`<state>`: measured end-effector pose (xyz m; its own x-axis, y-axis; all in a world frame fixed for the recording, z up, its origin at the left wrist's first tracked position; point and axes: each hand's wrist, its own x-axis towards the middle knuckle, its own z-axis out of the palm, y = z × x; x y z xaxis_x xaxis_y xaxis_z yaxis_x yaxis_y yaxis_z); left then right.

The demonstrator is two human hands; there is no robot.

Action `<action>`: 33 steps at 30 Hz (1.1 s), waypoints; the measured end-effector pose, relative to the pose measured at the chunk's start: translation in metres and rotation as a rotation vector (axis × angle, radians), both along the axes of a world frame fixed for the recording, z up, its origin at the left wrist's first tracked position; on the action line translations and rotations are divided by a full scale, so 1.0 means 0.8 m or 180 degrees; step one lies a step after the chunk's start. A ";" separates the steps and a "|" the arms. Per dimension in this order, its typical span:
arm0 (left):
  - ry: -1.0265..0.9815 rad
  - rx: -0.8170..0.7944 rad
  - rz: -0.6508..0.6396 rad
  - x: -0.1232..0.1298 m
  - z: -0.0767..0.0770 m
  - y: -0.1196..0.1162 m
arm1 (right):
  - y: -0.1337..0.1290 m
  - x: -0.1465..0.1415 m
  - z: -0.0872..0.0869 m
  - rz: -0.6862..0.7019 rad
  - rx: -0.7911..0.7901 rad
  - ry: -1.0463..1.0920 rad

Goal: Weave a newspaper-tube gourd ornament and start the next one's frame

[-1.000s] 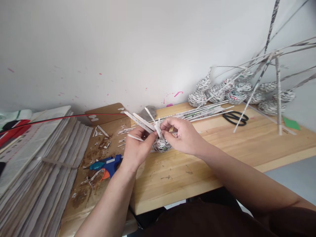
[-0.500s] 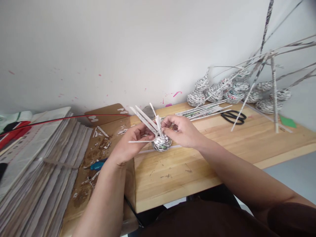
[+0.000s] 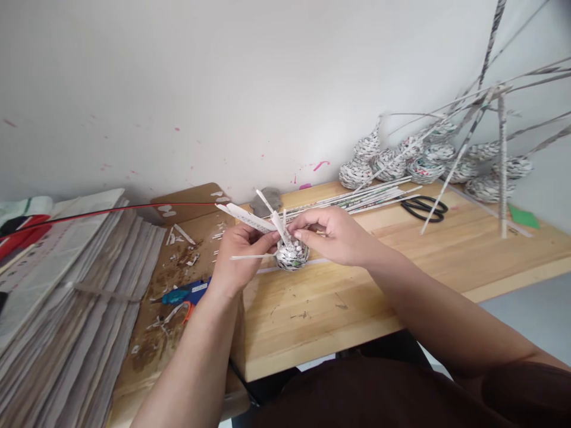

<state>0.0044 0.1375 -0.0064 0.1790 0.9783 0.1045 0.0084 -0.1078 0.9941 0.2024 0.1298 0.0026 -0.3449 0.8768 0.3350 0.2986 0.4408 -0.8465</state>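
a person's two bare hands work at a small woven paper ball resting near the left end of a wooden table. the left hand grips from the ball's left side, thumb and fingers pinched at the base of the paper strips that fan up from its top, some leaning left and others nearly upright. a thin white strip juts out leftward in front of that hand. the right hand comes in from the other side, thumb and forefinger pinching at the ball's upper right; exactly what lies between their tips is too small to tell

behind the hands, a bundle of rolled paper sticks lies across the table, with black looped handles just beside it and a green piece farther right. more woven balls are clustered against the wall, near a tall frame of paper rods. at left, a blue glue gun, partly hidden by the left forearm, lies on stained cardboard among paper scraps, beside a thick stack of newspapers
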 end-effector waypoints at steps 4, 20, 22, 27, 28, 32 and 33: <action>0.0033 -0.0056 0.0026 -0.002 -0.003 0.002 | -0.007 0.004 0.011 0.0124 0.0008 -0.0147; 0.0047 0.0239 0.0159 0.009 0.000 -0.012 | -0.015 -0.016 -0.001 -0.0476 0.0331 0.0190; 0.0113 0.0267 0.0111 0.008 0.001 -0.013 | -0.012 -0.017 -0.002 -0.0402 0.0120 0.0321; 0.0186 0.0140 0.0007 0.005 -0.001 -0.012 | -0.007 -0.014 0.000 -0.0349 0.0011 0.0336; 0.0202 0.0128 0.0001 0.005 -0.001 -0.012 | -0.006 -0.011 0.001 -0.0277 -0.0052 0.0295; 0.0235 0.0116 -0.0006 0.005 -0.001 -0.011 | 0.002 0.005 0.009 0.0222 -0.0284 0.0060; 0.0250 0.0131 -0.0001 0.005 0.000 -0.011 | 0.003 0.008 0.011 0.0318 -0.0317 0.0018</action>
